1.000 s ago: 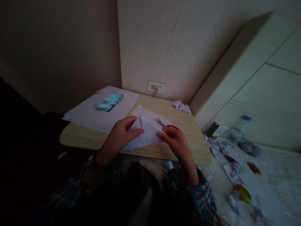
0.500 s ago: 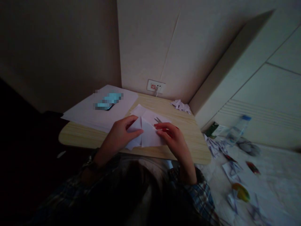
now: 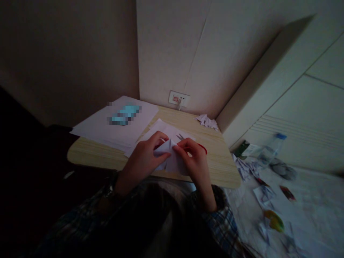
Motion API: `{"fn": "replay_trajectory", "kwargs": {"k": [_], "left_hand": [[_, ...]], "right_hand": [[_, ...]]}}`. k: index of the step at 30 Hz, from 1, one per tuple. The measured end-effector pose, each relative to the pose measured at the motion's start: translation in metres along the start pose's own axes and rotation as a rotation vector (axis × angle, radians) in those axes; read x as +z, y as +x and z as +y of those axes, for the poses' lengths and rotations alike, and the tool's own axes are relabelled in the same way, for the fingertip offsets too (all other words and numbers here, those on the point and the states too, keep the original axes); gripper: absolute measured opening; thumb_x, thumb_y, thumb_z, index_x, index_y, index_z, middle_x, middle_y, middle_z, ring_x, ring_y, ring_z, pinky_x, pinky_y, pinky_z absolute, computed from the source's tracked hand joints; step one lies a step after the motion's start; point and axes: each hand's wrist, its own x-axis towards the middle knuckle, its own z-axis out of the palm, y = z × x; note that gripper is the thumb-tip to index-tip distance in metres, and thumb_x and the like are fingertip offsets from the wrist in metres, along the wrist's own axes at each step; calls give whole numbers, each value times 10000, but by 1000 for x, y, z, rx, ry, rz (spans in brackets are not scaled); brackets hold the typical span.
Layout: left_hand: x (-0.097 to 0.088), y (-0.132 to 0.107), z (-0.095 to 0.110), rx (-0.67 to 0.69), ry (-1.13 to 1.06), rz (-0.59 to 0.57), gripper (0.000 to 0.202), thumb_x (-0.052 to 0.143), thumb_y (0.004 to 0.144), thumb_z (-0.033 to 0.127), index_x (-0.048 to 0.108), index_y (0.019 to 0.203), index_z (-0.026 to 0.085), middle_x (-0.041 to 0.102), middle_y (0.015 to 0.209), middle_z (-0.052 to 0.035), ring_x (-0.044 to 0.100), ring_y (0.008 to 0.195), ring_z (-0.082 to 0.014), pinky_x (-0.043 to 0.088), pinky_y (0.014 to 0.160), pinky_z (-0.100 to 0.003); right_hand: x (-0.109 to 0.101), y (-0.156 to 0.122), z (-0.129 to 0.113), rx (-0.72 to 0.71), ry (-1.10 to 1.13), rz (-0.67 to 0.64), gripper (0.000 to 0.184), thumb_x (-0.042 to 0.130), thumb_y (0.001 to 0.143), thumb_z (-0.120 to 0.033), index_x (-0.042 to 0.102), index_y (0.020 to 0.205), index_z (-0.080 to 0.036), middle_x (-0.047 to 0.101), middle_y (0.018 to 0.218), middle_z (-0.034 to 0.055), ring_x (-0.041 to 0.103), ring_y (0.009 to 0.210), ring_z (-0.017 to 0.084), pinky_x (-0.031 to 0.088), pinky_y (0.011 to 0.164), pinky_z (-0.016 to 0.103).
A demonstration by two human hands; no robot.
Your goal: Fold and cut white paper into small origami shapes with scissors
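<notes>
Between my hands is a folded sheet of white paper (image 3: 173,159), its creased peak pointing up and away from me. My left hand (image 3: 146,152) pinches its left side with thumb and fingers. On the other side, my right hand (image 3: 192,154) grips the paper close to the peak. Scissors (image 3: 202,147) with red handles lie just beyond my right hand, which covers part of them; the blade tips show. More white paper (image 3: 159,125) lies flat under and behind the folded piece.
A phone (image 3: 125,114) with a lit, blurred screen rests on large white sheets (image 3: 94,130) at the table's left. Folded paper pieces (image 3: 206,122) sit at the back right corner. Beside the wooden table (image 3: 220,165) are a clear bottle (image 3: 272,148) and more folded paper (image 3: 245,166). A wall socket (image 3: 178,98) holds a plug.
My right hand has moved left toward my left hand, and the paper's fold is now pinched into a peak. More of the red scissor handle shows.
</notes>
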Motion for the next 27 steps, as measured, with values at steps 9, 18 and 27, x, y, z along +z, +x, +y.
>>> {"fn": "replay_trajectory", "kwargs": {"k": [9, 18, 27], "left_hand": [[0, 0, 4, -11, -25, -68, 266, 674, 709, 237, 505, 914, 245, 721, 821, 19, 694, 818, -197, 521, 684, -263], [2, 1, 8, 21, -28, -95, 160, 652, 718, 252, 537, 825, 224, 701, 853, 3, 675, 849, -204, 529, 717, -278], [0, 1, 2, -24, -108, -44, 244, 698, 690, 289, 529, 851, 218, 691, 890, -11, 661, 956, -229, 542, 798, -324]], "right_hand": [[-3, 0, -3, 53, 113, 7, 103, 670, 740, -273, 623, 679, -204, 617, 677, -21, 577, 693, 153, 455, 671, 267], [-4, -1, -5, 32, 82, 17, 113, 615, 789, -287, 588, 708, -213, 611, 710, -10, 576, 705, 156, 464, 665, 265], [-11, 1, 0, 48, -29, -86, 216, 599, 782, -311, 525, 607, -206, 545, 591, -34, 509, 587, 128, 399, 582, 241]]}}
